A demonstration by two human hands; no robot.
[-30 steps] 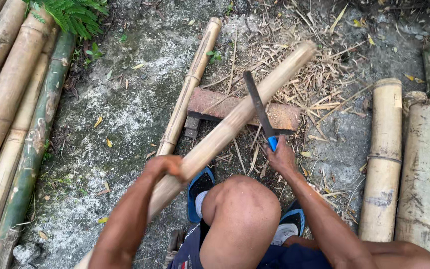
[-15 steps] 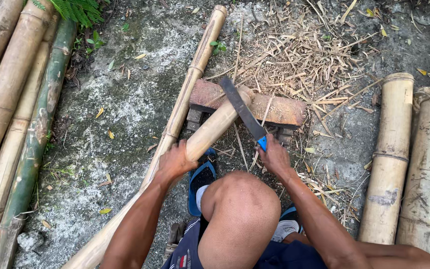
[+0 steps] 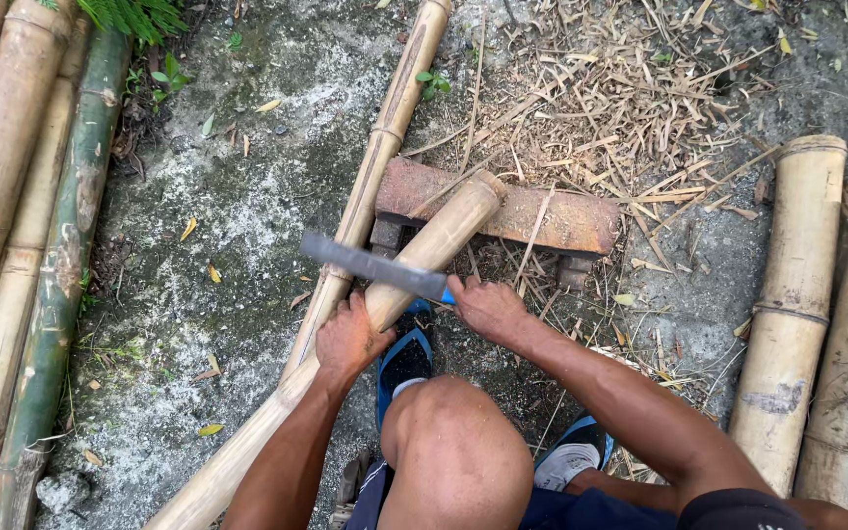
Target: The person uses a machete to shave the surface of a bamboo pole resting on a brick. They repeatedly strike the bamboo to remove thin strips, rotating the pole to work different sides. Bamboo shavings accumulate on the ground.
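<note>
My left hand (image 3: pixel 348 339) grips a long pale bamboo pole (image 3: pixel 431 247) that runs from the lower left up to a rusty reddish block (image 3: pixel 552 214), where its cut end rests. My right hand (image 3: pixel 488 306) holds a machete by its blue handle. The machete's flat grey blade (image 3: pixel 370 263) lies crosswise over the pole, pointing left, just above my left hand. My bare knee (image 3: pixel 458 451) and blue sandals sit below the hands.
A second thin bamboo pole (image 3: pixel 390 123) lies beside the held one. Thick bamboo stems (image 3: pixel 22 236) are stacked at the left, and short thick sections (image 3: pixel 797 294) lie at the right. Dry bamboo shavings (image 3: pixel 630 88) litter the concrete behind the block.
The pole has been drawn back, so its end now rests on the block. The machete has swung from pointing up and away to lying crosswise over the pole.
</note>
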